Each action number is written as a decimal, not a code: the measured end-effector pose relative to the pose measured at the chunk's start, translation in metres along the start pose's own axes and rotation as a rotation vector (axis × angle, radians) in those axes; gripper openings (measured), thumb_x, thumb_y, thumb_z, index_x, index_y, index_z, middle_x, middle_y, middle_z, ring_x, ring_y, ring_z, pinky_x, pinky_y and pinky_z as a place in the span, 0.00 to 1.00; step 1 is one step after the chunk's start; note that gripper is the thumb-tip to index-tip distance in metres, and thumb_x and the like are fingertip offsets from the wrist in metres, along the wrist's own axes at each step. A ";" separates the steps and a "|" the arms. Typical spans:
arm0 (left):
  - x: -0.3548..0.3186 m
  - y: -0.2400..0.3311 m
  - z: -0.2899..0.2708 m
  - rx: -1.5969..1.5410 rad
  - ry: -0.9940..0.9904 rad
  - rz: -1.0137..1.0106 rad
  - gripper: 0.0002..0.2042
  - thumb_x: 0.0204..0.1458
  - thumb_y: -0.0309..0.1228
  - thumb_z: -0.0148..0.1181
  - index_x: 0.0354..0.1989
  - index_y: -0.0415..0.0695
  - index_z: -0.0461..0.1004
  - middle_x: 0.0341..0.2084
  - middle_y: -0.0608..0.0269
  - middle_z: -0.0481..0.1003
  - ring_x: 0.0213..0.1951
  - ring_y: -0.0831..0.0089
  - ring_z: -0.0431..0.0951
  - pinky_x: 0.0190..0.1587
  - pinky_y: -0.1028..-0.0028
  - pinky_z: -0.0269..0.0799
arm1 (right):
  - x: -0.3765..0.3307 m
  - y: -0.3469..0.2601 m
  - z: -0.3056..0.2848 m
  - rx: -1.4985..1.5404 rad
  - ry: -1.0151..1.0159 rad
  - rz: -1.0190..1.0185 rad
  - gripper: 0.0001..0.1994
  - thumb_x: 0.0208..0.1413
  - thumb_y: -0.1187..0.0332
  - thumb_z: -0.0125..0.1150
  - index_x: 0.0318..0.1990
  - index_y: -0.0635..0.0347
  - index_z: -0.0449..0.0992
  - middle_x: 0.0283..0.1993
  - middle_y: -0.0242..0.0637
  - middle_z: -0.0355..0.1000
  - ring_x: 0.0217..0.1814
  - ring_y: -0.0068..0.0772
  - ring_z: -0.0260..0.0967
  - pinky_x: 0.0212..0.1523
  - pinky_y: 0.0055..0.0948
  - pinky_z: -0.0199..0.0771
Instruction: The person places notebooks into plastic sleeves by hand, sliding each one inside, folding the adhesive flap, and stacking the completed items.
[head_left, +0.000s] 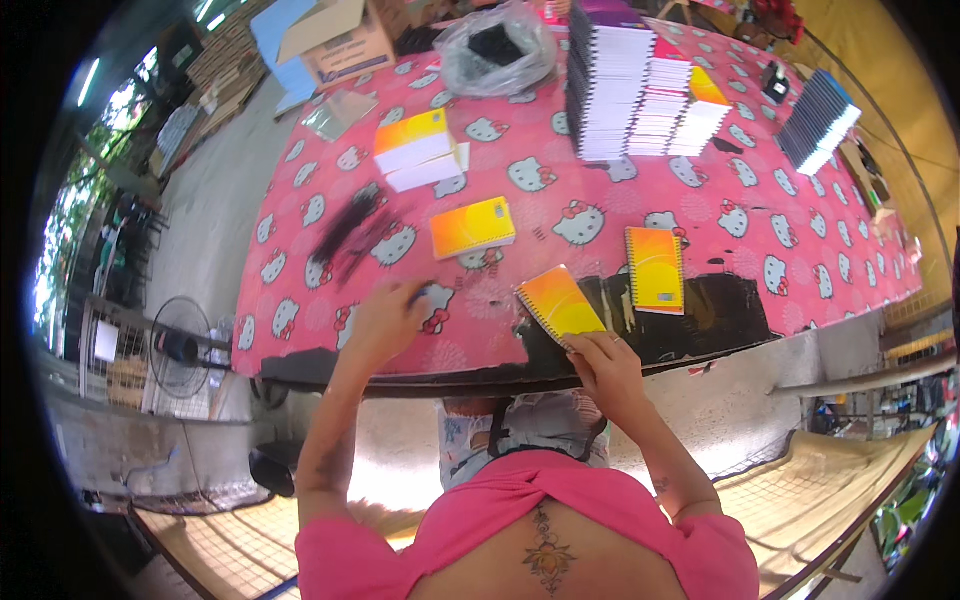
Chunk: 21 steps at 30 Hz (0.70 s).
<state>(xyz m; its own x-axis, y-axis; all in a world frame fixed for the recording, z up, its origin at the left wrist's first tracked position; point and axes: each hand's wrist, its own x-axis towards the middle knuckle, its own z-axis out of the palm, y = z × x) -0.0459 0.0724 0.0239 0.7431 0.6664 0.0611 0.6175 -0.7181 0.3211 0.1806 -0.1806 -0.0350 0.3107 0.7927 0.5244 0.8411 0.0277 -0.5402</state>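
Note:
My right hand [607, 365] grips the lower corner of a small yellow-orange spiral notebook [562, 303], tilted at the table's near edge. To its left, my left hand [388, 318] is over the pink tablecloth, fingers drawn together at a small dark thing I cannot make out. Beyond that hand lies a blurred bunch of black binding wires [352, 232]. A second yellow-orange notebook [655, 270] lies to the right of the held one. A short pile of the same notebooks [473, 228] sits ahead, between my hands.
Farther back are a taller notebook stack [418, 148], high stacks of spiral notebooks [608, 90], a clear plastic bag [497, 50] with something black inside, and dark-covered notebooks [820, 120] at right. A cardboard box [345, 45] stands beyond the table; a fan [180, 345] is at left.

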 end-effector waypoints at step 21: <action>0.141 0.002 0.042 -0.078 0.029 0.488 0.14 0.48 0.33 0.68 0.41 0.40 0.79 0.39 0.51 0.78 0.43 0.51 0.79 0.46 0.59 0.74 | 0.047 0.202 -0.088 0.193 0.096 0.294 0.14 0.49 0.90 0.49 0.38 0.65 0.75 0.48 0.42 0.78 0.47 0.31 0.75 0.46 0.25 0.72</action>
<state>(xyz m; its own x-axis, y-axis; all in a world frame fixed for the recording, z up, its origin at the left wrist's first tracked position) 0.0706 0.1568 -0.0063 0.9327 0.2622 0.2476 0.1773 -0.9312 0.3184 0.4036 -0.1915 -0.0617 0.5750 0.7232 0.3827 0.6135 -0.0716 -0.7865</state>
